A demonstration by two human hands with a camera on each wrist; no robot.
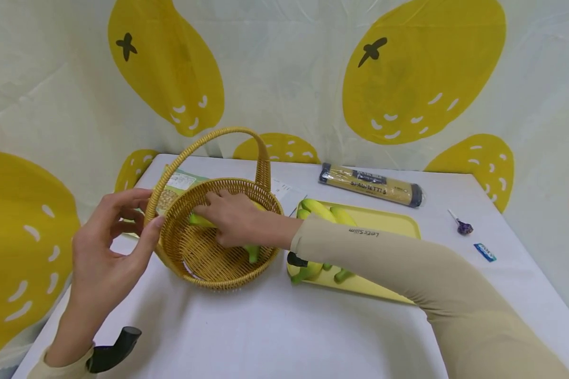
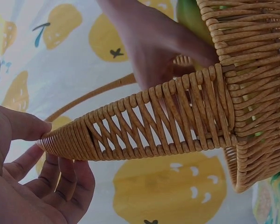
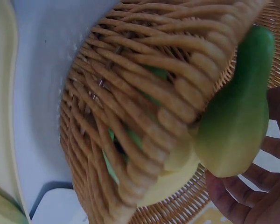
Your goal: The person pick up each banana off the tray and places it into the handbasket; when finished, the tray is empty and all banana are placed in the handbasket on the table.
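A round wicker basket (image 1: 173, 247) with a tall arched handle (image 1: 208, 136) stands on the white table. My left hand (image 1: 109, 247) pinches the handle on its left side, thumb on one face and fingers on the other, as the left wrist view shows. Inside the basket, my right hand (image 1: 234, 216) grips a green-ended yellow banana (image 3: 238, 112); the green end (image 1: 200, 220) points left. Another banana (image 3: 170, 182) lies in the basket, its green stem (image 1: 253, 253) near the right side, partly hidden by the right hand and the wicker.
Right of the basket, several bananas (image 1: 317, 209) lie on a yellow tray (image 1: 398, 223), partly under the right sleeve. Behind the tray is a spaghetti pack (image 1: 370, 185). A lollipop (image 1: 463, 227) and small blue packet (image 1: 484, 251) lie far right. A printed packet (image 1: 182, 181) lies behind the basket.
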